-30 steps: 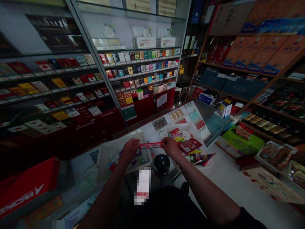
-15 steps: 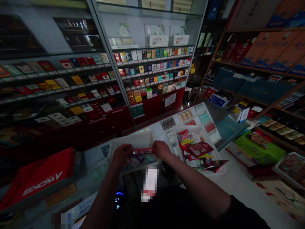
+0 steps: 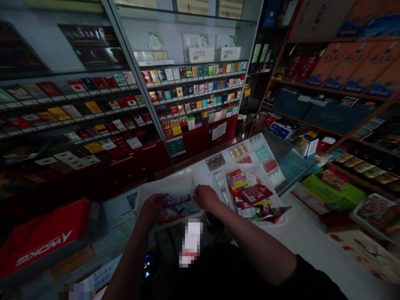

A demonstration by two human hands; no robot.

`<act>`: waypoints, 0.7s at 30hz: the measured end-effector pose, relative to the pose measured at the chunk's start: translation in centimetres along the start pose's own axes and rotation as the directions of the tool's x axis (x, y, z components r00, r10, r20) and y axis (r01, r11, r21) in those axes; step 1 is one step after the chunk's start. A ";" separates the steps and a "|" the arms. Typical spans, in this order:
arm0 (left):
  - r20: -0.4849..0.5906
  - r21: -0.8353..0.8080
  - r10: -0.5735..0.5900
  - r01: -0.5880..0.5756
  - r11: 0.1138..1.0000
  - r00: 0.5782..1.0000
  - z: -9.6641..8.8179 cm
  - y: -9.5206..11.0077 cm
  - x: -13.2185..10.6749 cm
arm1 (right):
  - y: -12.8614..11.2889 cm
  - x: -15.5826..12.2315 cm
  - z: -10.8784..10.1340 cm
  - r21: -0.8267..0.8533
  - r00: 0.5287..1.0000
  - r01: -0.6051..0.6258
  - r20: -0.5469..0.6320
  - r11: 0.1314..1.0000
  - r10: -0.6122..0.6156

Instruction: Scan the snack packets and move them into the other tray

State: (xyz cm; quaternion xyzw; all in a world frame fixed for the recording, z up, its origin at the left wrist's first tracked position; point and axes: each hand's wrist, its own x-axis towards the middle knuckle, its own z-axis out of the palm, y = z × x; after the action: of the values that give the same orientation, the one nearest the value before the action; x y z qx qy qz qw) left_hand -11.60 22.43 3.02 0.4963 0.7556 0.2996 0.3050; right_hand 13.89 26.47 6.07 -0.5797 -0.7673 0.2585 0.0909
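My left hand (image 3: 153, 208) is closed with its fingertips on one end of a purple wrapped snack bar (image 3: 178, 201). The bar lies slanted over the left white plastic bin (image 3: 168, 183), its far end pointing toward my right hand. My right hand (image 3: 206, 197) is curled shut at the bin's right wall, apart from the bar; whatever its fingers hold, if anything, is hidden. Below the bar, smaller purple and green wrapped pieces (image 3: 186, 208) lie in the bin. To the right, a second white bin (image 3: 283, 221) holds several red, yellow and dark snack packets (image 3: 256, 193).
Both bins stand on a glass counter (image 3: 200, 166) with small packs on display. A red box (image 3: 46, 237) sits at the left. A dark round object (image 3: 214, 223) is close under my right wrist. Cigarette shelves (image 3: 196, 91) line the wall ahead; cartons (image 3: 331, 183) stand at the right.
The red packet stretched between both hands is no longer there. A purple bar now extends from my left hand, and my right hand is apart from it. The view has shifted slightly.
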 end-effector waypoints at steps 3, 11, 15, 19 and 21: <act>0.038 -0.048 0.049 -0.047 0.998 0.998 1.5 2.6 -0.6 | 1.7 -0.2 -1.5 0.042 0.998 -0.046 -0.039 0.998 0.048; 0.167 -0.202 0.156 -0.121 0.972 0.973 7.3 10.4 -2.8 | 9.2 -1.4 -5.4 0.088 0.958 -0.214 -0.175 0.973 0.226; 0.248 -0.328 0.210 -0.122 0.937 0.946 10.2 14.4 -4.3 | 13.3 -3.0 -7.2 0.097 0.915 -0.316 -0.230 0.944 0.330; 0.325 -0.390 0.252 -0.113 0.914 0.912 13.1 17.5 -5.0 | 17.2 -4.7 -8.7 0.106 0.850 -0.452 -0.250 0.886 0.464; 0.364 -0.381 0.271 -0.123 0.916 0.891 14.6 18.7 -4.9 | 19.0 -5.5 -9.4 0.117 0.808 -0.521 -0.251 0.845 0.533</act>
State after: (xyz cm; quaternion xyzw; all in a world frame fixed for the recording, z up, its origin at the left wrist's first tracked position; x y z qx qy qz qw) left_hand 11.66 26.16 8.65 0.5614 0.5545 0.3473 0.5067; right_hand 35.75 27.80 5.38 -0.7976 -0.5506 0.2073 0.1330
